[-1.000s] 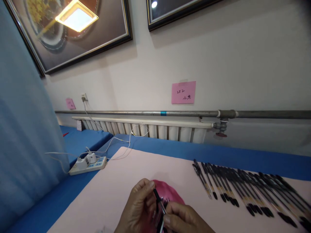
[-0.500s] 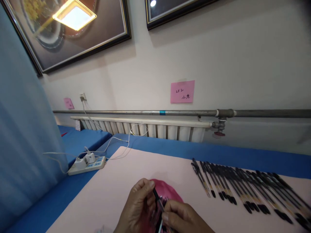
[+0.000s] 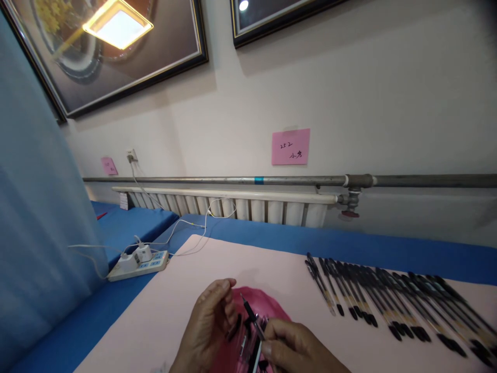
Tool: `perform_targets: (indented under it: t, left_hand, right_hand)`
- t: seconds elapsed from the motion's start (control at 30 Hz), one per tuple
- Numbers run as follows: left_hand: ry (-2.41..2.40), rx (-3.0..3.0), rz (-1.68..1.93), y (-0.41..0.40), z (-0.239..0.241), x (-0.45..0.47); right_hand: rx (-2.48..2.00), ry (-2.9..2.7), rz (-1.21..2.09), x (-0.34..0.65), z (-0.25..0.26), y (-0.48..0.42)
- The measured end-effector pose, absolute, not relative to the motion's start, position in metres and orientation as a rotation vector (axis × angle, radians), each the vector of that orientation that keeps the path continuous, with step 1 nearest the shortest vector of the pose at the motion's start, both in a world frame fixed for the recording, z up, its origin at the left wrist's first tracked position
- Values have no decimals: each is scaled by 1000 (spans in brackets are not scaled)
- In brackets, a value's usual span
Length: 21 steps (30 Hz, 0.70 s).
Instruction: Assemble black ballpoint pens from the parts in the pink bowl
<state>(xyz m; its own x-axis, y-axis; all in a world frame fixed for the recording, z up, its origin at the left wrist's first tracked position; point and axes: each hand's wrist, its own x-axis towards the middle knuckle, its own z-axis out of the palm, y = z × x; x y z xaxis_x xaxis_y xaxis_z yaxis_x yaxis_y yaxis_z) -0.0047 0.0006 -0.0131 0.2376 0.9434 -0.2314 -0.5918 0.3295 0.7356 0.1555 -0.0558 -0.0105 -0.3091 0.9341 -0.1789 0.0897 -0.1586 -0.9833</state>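
My right hand [image 3: 293,346] is closed around the barrel of a pen [image 3: 252,316], whose bare pointed tip slants up and left. Just left of that tip is my left hand [image 3: 209,324], with its fingers loosely bent and apart from the pen. A dark piece [image 3: 234,327] shows beside its lower fingers; whether they touch it I cannot tell. Beneath both hands sits a pink container [image 3: 272,304] with black and clear pen parts inside, partly hidden by the hands.
Several black pens [image 3: 373,290] lie in a slanting row on the pink sheet [image 3: 155,321] at the right. A white power strip [image 3: 157,262] with plugs and cables rests on the blue surface [image 3: 50,336] at the left. Behind stand a radiator [image 3: 256,208] and a metal pipe [image 3: 298,180].
My left hand has let go of the pen's tip end and moved slightly left and up. The tip now shows bare, while my right hand keeps its grip on the barrel.
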Motion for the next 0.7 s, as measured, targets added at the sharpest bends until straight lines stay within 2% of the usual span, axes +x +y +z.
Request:
perform_targets:
  t: [0.17, 0.33, 0.43, 0.57, 0.7]
  left_hand:
    - [943, 877, 961, 7, -22, -13]
    - [771, 870, 791, -6, -12, -6]
    - [689, 782, 782, -14, -9, 3]
    - [694, 765, 787, -11, -12, 4]
    - [782, 707, 1006, 6, -10, -20]
  right_hand:
    - [-1290, -1370, 1434, 158, -14, -53]
    - [-1283, -1353, 1464, 157, -14, -53]
    - [-1252, -1385, 1535, 156, -14, -53]
    - [-1246, -1431, 1471, 155, -13, -54]
    - [-1258, -1489, 1531, 154, -12, -57]
